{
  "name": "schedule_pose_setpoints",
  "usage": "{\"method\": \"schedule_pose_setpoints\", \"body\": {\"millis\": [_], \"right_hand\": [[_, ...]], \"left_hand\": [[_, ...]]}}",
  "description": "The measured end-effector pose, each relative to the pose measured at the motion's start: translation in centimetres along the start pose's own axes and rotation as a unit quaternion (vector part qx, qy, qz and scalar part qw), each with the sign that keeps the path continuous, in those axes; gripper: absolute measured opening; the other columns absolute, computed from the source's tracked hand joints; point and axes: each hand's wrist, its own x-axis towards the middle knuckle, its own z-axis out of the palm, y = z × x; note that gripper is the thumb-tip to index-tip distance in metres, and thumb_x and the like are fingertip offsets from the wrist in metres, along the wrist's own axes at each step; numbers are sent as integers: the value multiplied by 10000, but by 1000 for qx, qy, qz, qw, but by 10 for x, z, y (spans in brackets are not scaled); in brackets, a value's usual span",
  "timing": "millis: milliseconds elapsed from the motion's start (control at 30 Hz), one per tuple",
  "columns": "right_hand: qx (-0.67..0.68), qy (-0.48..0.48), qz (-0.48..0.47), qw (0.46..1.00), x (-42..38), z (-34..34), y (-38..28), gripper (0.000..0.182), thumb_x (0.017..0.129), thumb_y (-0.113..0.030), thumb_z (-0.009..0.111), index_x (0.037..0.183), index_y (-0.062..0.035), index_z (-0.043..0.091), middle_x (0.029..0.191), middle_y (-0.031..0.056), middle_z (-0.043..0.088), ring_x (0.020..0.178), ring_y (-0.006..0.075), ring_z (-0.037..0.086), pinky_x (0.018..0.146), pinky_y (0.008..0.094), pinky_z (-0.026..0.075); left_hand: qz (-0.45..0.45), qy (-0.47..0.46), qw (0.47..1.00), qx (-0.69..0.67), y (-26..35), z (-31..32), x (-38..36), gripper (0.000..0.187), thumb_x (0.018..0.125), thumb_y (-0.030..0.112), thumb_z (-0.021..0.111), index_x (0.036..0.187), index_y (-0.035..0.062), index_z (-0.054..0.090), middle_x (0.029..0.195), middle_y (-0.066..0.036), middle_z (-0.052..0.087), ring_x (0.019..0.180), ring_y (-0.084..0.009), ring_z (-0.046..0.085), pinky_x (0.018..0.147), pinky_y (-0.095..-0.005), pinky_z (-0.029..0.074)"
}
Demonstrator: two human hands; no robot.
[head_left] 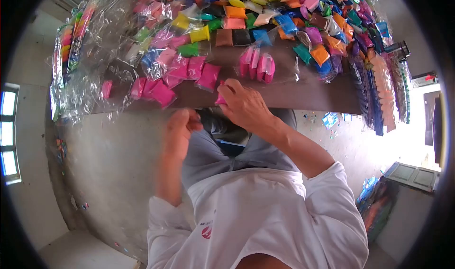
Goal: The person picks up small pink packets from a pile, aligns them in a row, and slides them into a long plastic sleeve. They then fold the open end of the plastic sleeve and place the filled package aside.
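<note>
My right hand is closed around a small pink packet at the table's near edge; its fingers cover most of it. Smeared by motion, my left hand hovers just in front of that edge, and its grip cannot be made out. Beyond my hands, several loose pink packets lie on the brown table. Slightly to the right is a clear bag with pink packets standing side by side.
A heap of many-coloured packets covers the far part of the table. Crumpled clear plastic bags lie at the left. Long packed strips hang over the right edge. A cabinet stands at the right, and scraps litter the floor.
</note>
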Motion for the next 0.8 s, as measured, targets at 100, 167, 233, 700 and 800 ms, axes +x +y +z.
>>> {"method": "schedule_pose_setpoints", "body": {"millis": [100,167,233,700,800], "right_hand": [[36,0,0,999,-2,-2,-1,316,715,-127,704,991,-55,568,972,130,541,758,315,624,628,400,526],[98,61,12,993,7,-1,-3,328,722,-116,695,1022,-60,573,1017,131,552,786,323,629,646,402,531],[97,102,6,990,27,3,-8,358,725,-125,703,1049,-57,566,1038,134,555,797,327,631,649,399,533],[-67,-1,33,997,36,20,1,526,681,-203,737,1147,-81,526,974,147,542,778,311,630,647,423,521],[-46,6,13,999,37,17,1,491,704,-231,724,1124,-71,528,1002,152,544,787,317,628,656,435,513]], "left_hand": [[-73,-8,995,-63,-54,-23,-35,280,956,311,534,930,43,610,884,-74,610,703,-159,585,680,-284,461],[-161,-6,984,-74,-82,-21,-53,257,950,291,532,915,44,595,908,-53,589,749,-153,569,679,-286,469],[-153,3,985,-82,-90,-23,-54,238,949,273,532,913,45,591,898,-53,588,746,-154,567,676,-287,467],[-161,56,966,-193,-108,-34,-25,229,945,249,583,976,24,610,855,-89,633,756,-201,617,696,-331,516],[-160,38,968,-188,-106,-35,-25,225,944,248,585,984,29,612,863,-85,636,774,-204,624,708,-338,521]]}}
